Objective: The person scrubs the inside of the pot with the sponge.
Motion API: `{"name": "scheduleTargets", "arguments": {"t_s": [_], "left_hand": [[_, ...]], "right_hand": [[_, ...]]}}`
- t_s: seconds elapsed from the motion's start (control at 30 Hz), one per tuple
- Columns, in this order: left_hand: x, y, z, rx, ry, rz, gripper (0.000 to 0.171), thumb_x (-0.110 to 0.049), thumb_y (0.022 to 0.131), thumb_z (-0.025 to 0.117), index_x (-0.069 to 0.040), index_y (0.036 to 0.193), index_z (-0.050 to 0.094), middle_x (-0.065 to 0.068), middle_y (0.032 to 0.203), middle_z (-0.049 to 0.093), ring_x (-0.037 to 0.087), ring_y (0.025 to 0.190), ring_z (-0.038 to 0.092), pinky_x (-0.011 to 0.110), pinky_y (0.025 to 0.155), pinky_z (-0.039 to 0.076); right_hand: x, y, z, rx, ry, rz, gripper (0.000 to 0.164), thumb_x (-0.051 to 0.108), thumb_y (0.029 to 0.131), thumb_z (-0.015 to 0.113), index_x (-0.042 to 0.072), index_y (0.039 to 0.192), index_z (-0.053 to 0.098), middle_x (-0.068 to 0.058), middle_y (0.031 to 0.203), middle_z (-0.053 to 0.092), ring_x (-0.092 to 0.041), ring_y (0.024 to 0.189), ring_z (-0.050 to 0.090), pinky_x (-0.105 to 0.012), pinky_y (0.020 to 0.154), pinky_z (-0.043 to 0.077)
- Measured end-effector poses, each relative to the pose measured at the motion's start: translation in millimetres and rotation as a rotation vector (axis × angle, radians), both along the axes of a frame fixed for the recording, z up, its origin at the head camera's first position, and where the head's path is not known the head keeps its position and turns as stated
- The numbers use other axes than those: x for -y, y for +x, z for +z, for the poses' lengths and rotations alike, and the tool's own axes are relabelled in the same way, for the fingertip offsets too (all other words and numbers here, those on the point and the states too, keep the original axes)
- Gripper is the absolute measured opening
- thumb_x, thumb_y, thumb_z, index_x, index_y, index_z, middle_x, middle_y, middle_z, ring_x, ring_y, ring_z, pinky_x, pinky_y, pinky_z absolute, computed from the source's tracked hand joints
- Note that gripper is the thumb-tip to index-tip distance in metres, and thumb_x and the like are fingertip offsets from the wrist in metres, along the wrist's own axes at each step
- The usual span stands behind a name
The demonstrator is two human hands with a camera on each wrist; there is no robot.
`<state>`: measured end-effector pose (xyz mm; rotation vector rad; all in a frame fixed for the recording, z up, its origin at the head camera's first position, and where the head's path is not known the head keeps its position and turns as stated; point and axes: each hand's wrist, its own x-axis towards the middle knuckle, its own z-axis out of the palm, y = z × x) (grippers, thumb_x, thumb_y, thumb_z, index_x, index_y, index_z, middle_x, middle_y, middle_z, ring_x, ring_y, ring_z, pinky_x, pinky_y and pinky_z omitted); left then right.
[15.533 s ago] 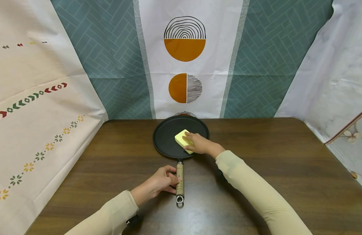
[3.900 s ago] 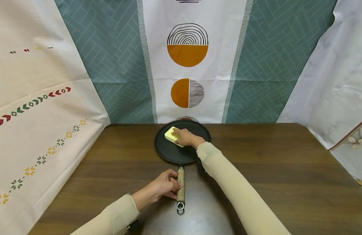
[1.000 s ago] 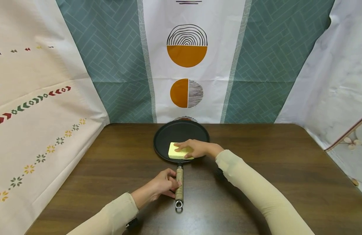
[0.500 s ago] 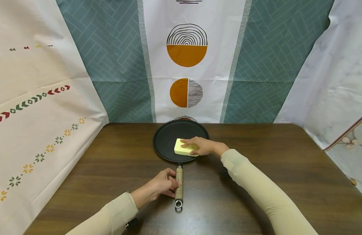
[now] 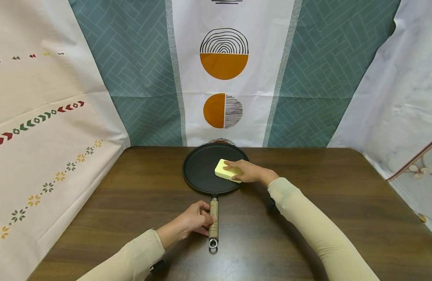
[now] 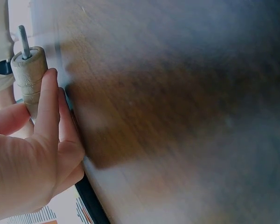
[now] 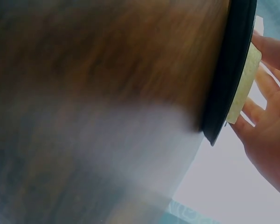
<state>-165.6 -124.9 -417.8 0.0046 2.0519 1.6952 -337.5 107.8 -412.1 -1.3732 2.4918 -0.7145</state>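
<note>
A flat black pan lies toward the back of the wooden table, its wooden handle pointing at the person. My left hand grips that handle from the left, thumb on top; the left wrist view shows the fingers around the wooden handle near its metal ring. On the right part of the pan, my right hand holds a pale yellow sponge. Seen from the right wrist, the sponge lies flat against the pan, with thumb and fingers at its edges.
The brown wooden table reaches back to a teal and white patterned curtain. A cream embroidered cloth hangs on the left and a pale marbled cloth on the right.
Over the last second my right hand has slid the sponge from the pan's near edge rightward and away from the person. My left hand stays on the handle, and the pan keeps its place.
</note>
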Motion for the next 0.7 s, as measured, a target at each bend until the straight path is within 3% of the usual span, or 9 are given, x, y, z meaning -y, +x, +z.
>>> {"name": "scheduleTargets", "arguments": {"t_s": [0.27,0.7], "left_hand": [[-0.8,-0.2,-1.2,0.001,0.004,0.0,0.04,0.002,0.089,0.062,0.01,0.119,0.037,0.014,0.088,0.059,0.02,0.07,0.057,0.035,0.06,0.058],[-1.0,0.6,-1.2,0.004,0.001,0.01,0.041,0.002,0.089,0.063,0.01,0.12,0.037,0.014,0.089,0.057,0.02,0.07,0.057,0.035,0.06,0.058]], "right_hand": [[-1.7,-4.1,-3.0,-0.031,-0.001,-0.06,0.049,0.007,0.094,0.061,0.0,0.14,0.046,-0.018,0.152,0.031,-0.038,0.136,0.033,-0.052,0.11,0.031],[1.7,-9.1,-5.3,-0.071,0.072,-0.21,0.051,0.016,0.096,0.059,0.004,0.143,0.043,-0.015,0.153,0.031,-0.041,0.13,0.038,-0.051,0.106,0.035]]}}
